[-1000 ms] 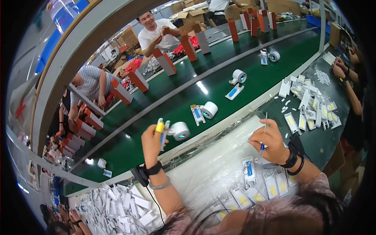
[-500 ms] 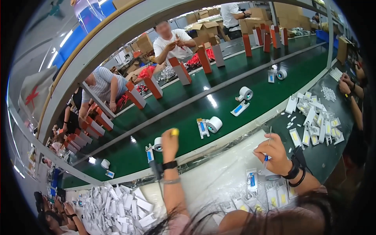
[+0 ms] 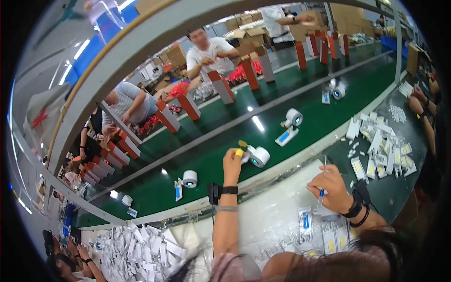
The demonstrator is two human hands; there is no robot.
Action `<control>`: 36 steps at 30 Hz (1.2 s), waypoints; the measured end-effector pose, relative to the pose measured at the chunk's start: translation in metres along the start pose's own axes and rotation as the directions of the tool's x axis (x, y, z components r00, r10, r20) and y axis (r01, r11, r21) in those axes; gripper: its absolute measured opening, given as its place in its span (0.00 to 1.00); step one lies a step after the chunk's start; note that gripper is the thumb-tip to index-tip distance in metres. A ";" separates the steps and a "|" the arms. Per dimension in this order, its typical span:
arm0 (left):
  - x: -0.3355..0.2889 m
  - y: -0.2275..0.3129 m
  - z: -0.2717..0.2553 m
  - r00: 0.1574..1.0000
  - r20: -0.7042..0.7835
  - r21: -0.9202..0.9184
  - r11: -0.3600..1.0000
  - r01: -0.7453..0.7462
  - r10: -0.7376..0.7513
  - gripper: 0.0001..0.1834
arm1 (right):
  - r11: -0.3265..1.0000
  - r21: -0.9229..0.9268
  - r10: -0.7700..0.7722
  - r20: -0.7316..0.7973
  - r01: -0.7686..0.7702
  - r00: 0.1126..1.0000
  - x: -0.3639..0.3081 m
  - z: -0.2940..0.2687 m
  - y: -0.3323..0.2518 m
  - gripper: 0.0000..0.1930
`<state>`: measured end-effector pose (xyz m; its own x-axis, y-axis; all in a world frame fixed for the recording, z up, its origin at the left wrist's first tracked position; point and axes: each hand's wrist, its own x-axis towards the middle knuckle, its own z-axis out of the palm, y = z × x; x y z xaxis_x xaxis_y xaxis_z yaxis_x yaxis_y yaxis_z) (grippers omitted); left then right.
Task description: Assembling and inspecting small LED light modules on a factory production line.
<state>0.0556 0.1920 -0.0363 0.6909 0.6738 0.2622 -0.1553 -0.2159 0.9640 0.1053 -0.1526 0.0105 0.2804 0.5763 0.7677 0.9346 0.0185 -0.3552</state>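
Note:
Over the green conveyor, my left hand (image 3: 231,167), with a yellow cover on one fingertip, has its fingers closed at the flat part of a round white device (image 3: 259,157). The hand hides most of that flat part. My right hand (image 3: 332,189) is closed round a thin screwdriver (image 3: 322,193) with a clear and blue handle, its metal shaft pointing up. Below the right hand, on the plastic-covered bench, lies a white housing (image 3: 306,221) with a blue part in it. Beside it are several white housings with yellow patches (image 3: 330,240).
More white devices (image 3: 190,179) sit along the conveyor (image 3: 216,160). Orange and white boxes (image 3: 221,88) stand on its far side, where other people work. White parts are heaped at the left (image 3: 141,249) and right (image 3: 383,148). A grey frame rail (image 3: 80,101) arches overhead.
My left hand has moved right along the conveyor, from beside one white device to another. The right hand keeps the screwdriver at about the same place. The view has shifted slightly.

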 end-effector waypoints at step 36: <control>-0.106 0.112 0.051 0.722 0.646 0.169 0.876 -0.451 0.247 0.24 | 0.352 0.680 0.324 0.557 -0.643 0.765 0.001 -0.018 0.007 0.08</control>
<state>0.0011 0.0610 0.0413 0.9166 -0.0230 0.3991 -0.3284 -0.6128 0.7188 0.1158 -0.1662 0.0185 0.3951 0.9017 0.1756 -0.0003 0.1913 -0.9815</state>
